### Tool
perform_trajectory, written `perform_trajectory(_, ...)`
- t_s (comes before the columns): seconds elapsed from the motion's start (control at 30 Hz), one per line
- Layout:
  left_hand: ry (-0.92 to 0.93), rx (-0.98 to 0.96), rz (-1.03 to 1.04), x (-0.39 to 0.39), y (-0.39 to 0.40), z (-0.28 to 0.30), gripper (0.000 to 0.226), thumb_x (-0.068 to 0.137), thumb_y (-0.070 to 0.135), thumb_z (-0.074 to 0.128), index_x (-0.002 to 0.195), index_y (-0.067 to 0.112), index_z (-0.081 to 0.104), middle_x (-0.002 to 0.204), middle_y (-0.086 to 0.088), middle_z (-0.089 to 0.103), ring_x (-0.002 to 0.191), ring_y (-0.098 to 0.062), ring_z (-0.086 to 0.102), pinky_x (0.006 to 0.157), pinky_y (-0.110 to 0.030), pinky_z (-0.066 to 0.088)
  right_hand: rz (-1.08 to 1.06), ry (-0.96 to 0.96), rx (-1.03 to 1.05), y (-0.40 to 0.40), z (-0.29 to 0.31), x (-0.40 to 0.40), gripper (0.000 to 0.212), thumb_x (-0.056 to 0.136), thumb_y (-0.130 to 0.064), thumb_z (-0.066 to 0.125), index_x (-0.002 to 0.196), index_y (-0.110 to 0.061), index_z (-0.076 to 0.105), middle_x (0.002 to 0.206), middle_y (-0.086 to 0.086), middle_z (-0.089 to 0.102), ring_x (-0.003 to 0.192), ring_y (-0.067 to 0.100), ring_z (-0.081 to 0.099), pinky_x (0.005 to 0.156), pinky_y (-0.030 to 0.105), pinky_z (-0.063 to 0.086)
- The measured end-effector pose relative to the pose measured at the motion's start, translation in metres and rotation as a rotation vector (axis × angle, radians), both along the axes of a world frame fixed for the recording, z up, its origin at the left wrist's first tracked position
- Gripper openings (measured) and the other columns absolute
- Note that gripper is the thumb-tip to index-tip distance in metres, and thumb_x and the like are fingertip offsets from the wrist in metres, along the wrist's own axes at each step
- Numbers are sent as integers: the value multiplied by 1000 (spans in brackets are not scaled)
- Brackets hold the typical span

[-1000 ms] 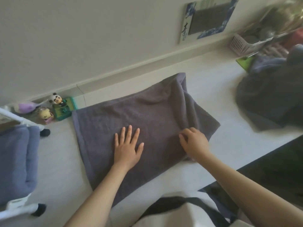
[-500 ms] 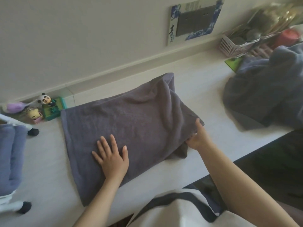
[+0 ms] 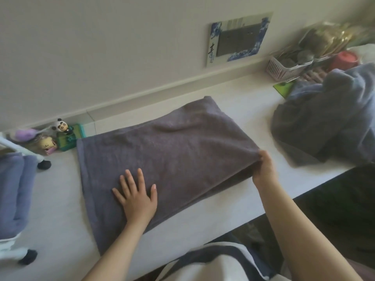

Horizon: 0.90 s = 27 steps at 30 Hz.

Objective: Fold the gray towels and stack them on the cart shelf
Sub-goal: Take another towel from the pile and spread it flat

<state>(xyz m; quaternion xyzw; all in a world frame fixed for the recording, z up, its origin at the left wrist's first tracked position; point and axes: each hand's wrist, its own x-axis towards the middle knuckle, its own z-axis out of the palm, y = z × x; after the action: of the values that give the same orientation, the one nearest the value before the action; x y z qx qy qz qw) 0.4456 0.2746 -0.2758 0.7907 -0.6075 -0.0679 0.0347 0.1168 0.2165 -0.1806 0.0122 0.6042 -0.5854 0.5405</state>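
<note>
Since the earlier frame, gray towel [image 3: 162, 159] is pulled flatter on the counter [image 3: 233, 102]. Left hand [image 3: 137, 197] presses flat, fingers spread; right hand [image 3: 262, 169] pinches the right edge. Step: smoothing mid-fold. Next: carry that edge leftward.

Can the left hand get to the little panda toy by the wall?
Probably yes: the left hand lies flat on the gray towel, and only towel lies between it and the small panda figurine.
</note>
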Motion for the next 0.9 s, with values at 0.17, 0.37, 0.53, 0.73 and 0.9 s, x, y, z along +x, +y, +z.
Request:
perform_trajectory(0.17,8,-78,-293,-20,-1,7,69,87,48,32,148,15,27,155,-20,18,142,-40,16,113,-59,5,39,93,159,13,-18,-6,52,91,-20,60,137,-8,40,137,12,46,122,31,50,86,34,50)
perform_trajectory(0.37,-56,11,-394,-28,3,3,69,84,55,35,145,23,35,150,-13,36,135,-42,30,110,-62,11,-29,381,320,18,-24,-15,41,88,-8,64,128,-11,56,116,14,62,87,28,64,62,25,47)
perform_trajectory(0.53,11,-57,-398,-32,-1,9,68,82,53,40,142,22,43,148,-19,36,135,-40,28,111,-56,2,133,582,296,25,-23,-7,39,90,-21,62,127,-11,53,120,6,59,99,24,59,84,30,47)
perform_trajectory(0.73,291,-178,-728,-54,6,14,35,78,55,54,101,29,59,98,6,48,91,-15,45,78,-34,40,341,679,346,34,-27,7,25,87,-25,64,98,-2,60,84,8,62,77,26,59,68,32,48)
perform_trajectory(0.9,396,26,-660,-56,-11,29,32,76,51,49,89,27,64,88,10,56,91,-18,52,80,-33,33,321,685,302,36,-17,7,14,89,-16,61,93,-6,52,93,9,57,92,29,57,75,35,45)
